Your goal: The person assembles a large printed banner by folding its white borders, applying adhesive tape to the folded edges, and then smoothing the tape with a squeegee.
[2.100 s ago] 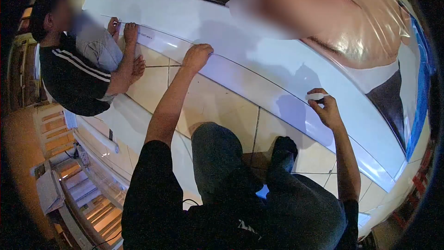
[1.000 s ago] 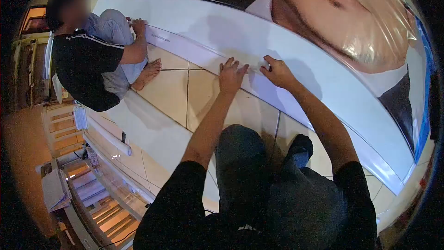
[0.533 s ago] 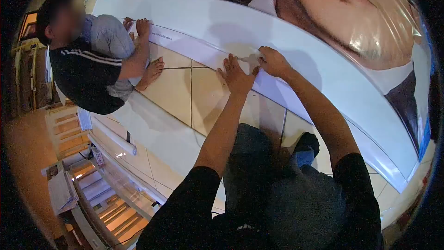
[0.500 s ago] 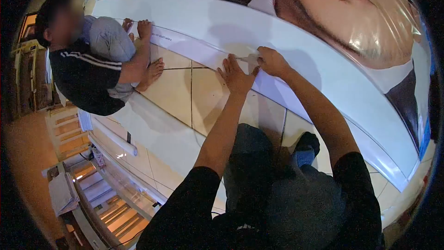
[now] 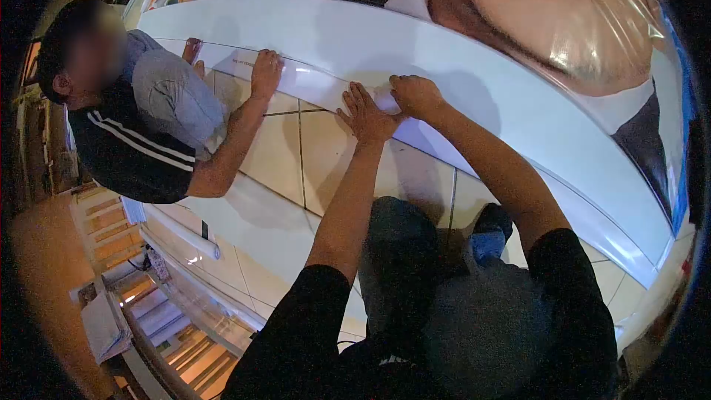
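A large printed banner (image 5: 474, 67) lies on the floor with its white border toward me. Along its near side runs a folded white flap (image 5: 311, 83). My left hand (image 5: 370, 115) presses flat on this flap, fingers spread. Just to its right, my right hand (image 5: 417, 96) is closed in a pinch above the flap's inner edge. A small pale piece shows between my two hands; what exactly the right fingers grip is hidden. A co-worker's hand (image 5: 266, 74) rests on the flap to the left, and their other hand (image 5: 192, 52) touches it farther along.
The co-worker (image 5: 133, 133) squats at the left, close to the banner's edge. Tiled floor (image 5: 278, 144) lies between us, with a pale sheet (image 5: 266, 204) on it. A white roll (image 5: 181, 230) and slatted pallet wood (image 5: 107, 226) are at the lower left. My foot (image 5: 490, 233) is near the flap.
My right hand has shifted left, nearer my left hand, which moved slightly left too. The co-worker's nearer hand slid right along the flap, toward mine, and their body leaned lower.
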Motion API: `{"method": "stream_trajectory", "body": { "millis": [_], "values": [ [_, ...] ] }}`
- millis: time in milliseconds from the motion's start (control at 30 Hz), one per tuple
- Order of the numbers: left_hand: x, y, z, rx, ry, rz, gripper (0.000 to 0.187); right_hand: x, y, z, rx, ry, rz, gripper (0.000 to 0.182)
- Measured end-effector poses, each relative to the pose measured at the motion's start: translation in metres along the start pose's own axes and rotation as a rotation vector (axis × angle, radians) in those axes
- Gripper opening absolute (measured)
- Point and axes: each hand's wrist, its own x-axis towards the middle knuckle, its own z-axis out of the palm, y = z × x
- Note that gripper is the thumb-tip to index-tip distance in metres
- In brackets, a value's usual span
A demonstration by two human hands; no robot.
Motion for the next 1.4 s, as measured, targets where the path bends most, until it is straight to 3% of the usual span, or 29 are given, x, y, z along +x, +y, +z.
{"method": "stream_trajectory", "body": {
  "millis": [400, 633, 700, 833, 1000, 1400],
  "values": [
    [0.005, -0.006, 0.001, 0.103, -0.041, 0.044, 0.123, 0.004, -0.025, -0.001, -0.147, 0.043, -0.083, 0.026],
    [0.012, -0.013, 0.017, 0.181, 0.043, 0.078, 0.123, -0.004, -0.025, 0.002, -0.112, 0.051, -0.098, 0.023],
    [0.011, -0.01, 0.011, 0.166, -0.056, 0.049, 0.125, -0.013, -0.018, -0.002, -0.102, 0.02, -0.098, 0.023],
    [0.01, -0.008, 0.005, 0.232, -0.053, 0.07, 0.131, -0.04, -0.004, -0.009, -0.098, 0.019, -0.086, 0.02],
    [0.001, 0.008, -0.006, 0.04, -0.048, -0.03, 0.146, -0.089, 0.023, -0.007, -0.114, 0.06, -0.059, 0.018],
    [-0.005, 0.022, -0.017, 0.146, -0.129, -0.09, 0.142, -0.232, 0.085, -0.04, -0.171, 0.057, 0.104, 0.015]
  ]
}}
